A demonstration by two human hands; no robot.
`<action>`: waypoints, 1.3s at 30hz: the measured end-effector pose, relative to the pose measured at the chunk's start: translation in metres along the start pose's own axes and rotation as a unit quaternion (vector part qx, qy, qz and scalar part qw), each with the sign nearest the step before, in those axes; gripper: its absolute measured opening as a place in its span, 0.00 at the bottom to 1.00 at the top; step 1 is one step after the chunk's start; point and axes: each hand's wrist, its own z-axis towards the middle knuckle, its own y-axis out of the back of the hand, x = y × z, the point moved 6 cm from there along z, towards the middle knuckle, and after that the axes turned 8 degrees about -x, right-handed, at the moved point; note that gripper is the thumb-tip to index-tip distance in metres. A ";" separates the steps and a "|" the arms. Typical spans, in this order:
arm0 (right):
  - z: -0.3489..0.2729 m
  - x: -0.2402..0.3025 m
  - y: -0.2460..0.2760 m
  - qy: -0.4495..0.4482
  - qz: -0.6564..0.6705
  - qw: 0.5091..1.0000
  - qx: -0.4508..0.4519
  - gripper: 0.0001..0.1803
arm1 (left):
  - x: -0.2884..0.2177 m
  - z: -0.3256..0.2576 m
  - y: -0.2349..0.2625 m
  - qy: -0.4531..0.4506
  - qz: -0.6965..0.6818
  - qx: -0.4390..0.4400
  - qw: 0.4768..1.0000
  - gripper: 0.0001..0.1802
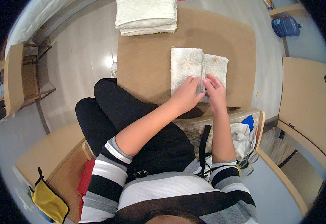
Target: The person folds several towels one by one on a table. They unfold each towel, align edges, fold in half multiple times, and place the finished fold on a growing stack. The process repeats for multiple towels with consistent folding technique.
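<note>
A white towel [186, 59] with faint brownish stains lies on the brown table in front of me, its left part folded over so that a raised edge runs down the middle. My left hand [187, 94] rests on the lower left part, fingers touching the cloth beside that edge and thumb held apart. On the other side, my right hand [215, 92] is closed, its bent fingers at the raised edge of the towel. Both hands cover the towel's near portion, so its lower fold is partly hidden.
A stack of folded white towels [146, 16] sits at the far left of the brown table [230, 30]. A wooden bench [192, 127] with crumpled cloths [241, 136] is close by my right forearm. A blue water jug [285, 27] stands far right. A yellow cloth [50, 199] hangs lower left.
</note>
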 end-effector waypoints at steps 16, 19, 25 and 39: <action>-0.013 -0.008 -0.005 0.145 -0.139 0.976 -0.079 0.21 | 0.000 -0.029 0.034 -0.114 0.201 -0.071 0.970 0.21; -0.020 0.001 0.000 0.190 -0.264 0.939 -0.113 0.25 | -0.002 -0.033 0.028 -0.122 0.246 -0.074 0.959 0.25; -0.009 0.027 0.028 0.375 -0.386 0.810 -0.236 0.31 | 0.034 -0.016 0.043 0.085 0.084 -0.174 0.977 0.35; 0.002 -0.022 -0.001 0.026 -0.056 0.998 0.018 0.26 | 0.061 -0.005 0.100 0.047 0.134 -0.218 0.966 0.30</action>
